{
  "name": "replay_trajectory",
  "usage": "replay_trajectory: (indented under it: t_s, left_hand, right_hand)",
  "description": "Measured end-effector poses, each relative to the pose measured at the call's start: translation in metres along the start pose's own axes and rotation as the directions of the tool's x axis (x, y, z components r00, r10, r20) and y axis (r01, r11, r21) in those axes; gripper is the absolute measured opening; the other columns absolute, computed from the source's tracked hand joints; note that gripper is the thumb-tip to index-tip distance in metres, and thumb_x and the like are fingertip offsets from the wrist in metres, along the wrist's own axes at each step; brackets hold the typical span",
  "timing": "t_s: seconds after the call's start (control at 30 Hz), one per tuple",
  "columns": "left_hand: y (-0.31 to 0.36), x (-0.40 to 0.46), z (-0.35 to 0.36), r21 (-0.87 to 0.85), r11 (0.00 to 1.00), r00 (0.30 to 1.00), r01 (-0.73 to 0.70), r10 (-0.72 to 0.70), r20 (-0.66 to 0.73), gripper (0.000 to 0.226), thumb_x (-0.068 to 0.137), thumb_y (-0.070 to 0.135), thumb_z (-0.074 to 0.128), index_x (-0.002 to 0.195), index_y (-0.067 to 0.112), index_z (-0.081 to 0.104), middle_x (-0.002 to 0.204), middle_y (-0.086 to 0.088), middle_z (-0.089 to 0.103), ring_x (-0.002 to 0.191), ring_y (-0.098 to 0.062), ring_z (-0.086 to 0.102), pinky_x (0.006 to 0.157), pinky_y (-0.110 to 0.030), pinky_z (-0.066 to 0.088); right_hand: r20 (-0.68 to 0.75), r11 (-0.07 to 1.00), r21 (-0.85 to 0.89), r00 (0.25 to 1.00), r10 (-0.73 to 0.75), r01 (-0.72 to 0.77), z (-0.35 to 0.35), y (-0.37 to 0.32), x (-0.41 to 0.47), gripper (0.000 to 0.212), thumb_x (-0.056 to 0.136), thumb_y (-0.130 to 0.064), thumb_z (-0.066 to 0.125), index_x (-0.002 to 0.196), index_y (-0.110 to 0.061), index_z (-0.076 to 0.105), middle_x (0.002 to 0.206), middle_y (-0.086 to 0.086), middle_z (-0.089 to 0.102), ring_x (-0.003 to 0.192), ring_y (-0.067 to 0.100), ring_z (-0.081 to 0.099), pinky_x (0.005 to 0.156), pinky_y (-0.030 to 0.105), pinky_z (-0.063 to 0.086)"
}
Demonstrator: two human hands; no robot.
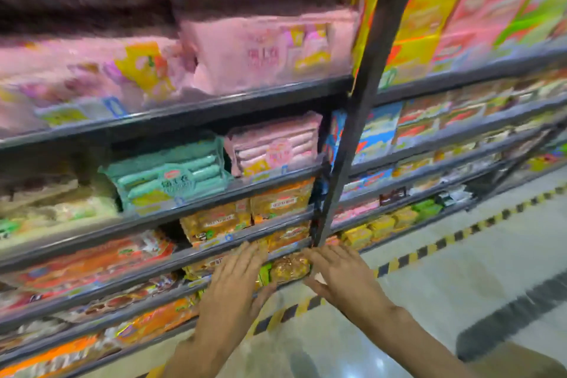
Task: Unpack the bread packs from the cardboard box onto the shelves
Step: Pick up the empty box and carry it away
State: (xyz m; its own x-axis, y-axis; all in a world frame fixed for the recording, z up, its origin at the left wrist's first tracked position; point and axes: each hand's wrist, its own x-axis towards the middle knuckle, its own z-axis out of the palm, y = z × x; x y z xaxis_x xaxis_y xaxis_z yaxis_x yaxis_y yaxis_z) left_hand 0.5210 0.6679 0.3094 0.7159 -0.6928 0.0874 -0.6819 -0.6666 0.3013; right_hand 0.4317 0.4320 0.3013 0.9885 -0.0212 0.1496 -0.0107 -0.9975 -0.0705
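1. A shop aisle, blurred by motion — dark metal shelves run across the view above the hands, with a pale glossy floor and a yellow-and-black striped line to the right of them
2. The left hand is flat, fingers straight, pressing on the front of a golden bread pack on a low shelf
3. The right hand, fingers straight and relaxed, touches the same pack's right end — the pack sits between both hands
4. Above the hands stand orange packs, a green pack and pink packs
5. A dark upright post rises just above the right hand
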Motion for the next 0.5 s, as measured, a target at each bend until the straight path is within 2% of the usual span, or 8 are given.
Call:
replay_trajectory:
  t_s: [0.1, 0.2, 0.3, 0.4, 0.5]
  left_hand:
    - [0.048, 0.028, -0.062, -0.036, 0.989, 0.989, -0.145, 0.144, -0.021, 0.064, 0.1, 0.061, 0.035, 0.153, 0.028, 0.047, 0.158, 0.006, 0.048, 0.147, -0.019, 0.045, 0.118, -0.033, 0.021]
    - [0.104, 0.056, -0.109, -0.091, 0.955, 0.957, -0.283, 0.274, -0.095, 0.06, 0.096, 0.056, 0.045, 0.144, 0.021, 0.058, 0.148, -0.002, 0.06, 0.136, -0.024, 0.057, 0.113, -0.034, 0.031]
    - [0.164, 0.074, -0.139, -0.113, 0.908, 0.913, -0.404, 0.392, -0.113, 0.064, 0.097, 0.061, 0.042, 0.145, 0.021, 0.058, 0.15, -0.002, 0.059, 0.138, -0.026, 0.056, 0.115, -0.042, 0.038]
    - [0.228, 0.081, -0.158, -0.144, 0.842, 0.853, -0.519, 0.501, -0.146, 0.069, 0.102, 0.066, 0.029, 0.147, 0.022, 0.055, 0.151, 0.0, 0.057, 0.14, -0.024, 0.054, 0.114, -0.045, 0.042]
    - [0.297, 0.084, -0.169, -0.178, 0.779, 0.799, -0.601, 0.578, -0.167, 0.065, 0.099, 0.064, 0.039, 0.149, 0.024, 0.051, 0.153, 0.001, 0.055, 0.143, -0.024, 0.051, 0.115, -0.047, 0.043]
  right_hand:
    - [-0.07, 0.996, -0.045, 0.994, 0.08, -0.083, -0.081, 0.017, -0.018, 0.054, 0.076, -0.053, 0.061, 0.12, -0.025, 0.073, 0.101, -0.003, 0.075, 0.094, 0.022, 0.074, 0.086, 0.038, 0.059]
    - [-0.16, 0.98, -0.068, 0.971, 0.176, -0.189, -0.156, 0.034, -0.047, 0.053, 0.083, -0.052, 0.057, 0.126, -0.024, 0.07, 0.109, -0.003, 0.074, 0.099, 0.021, 0.073, 0.091, 0.038, 0.057]
    - [-0.262, 0.954, -0.075, 0.929, 0.261, -0.29, -0.219, 0.052, -0.086, 0.053, 0.085, -0.05, 0.069, 0.13, -0.022, 0.066, 0.115, -0.001, 0.073, 0.106, 0.023, 0.071, 0.092, 0.041, 0.056]
    - [-0.329, 0.913, -0.079, 0.875, 0.355, -0.4, -0.274, 0.067, -0.136, 0.06, 0.084, -0.05, 0.079, 0.134, -0.02, 0.066, 0.12, -0.001, 0.072, 0.109, 0.023, 0.07, 0.095, 0.043, 0.057]
    - [-0.387, 0.849, -0.085, 0.803, 0.453, -0.521, -0.32, 0.084, -0.189, 0.062, 0.087, -0.05, 0.076, 0.139, -0.02, 0.063, 0.125, -0.002, 0.071, 0.113, 0.022, 0.07, 0.098, 0.045, 0.055]
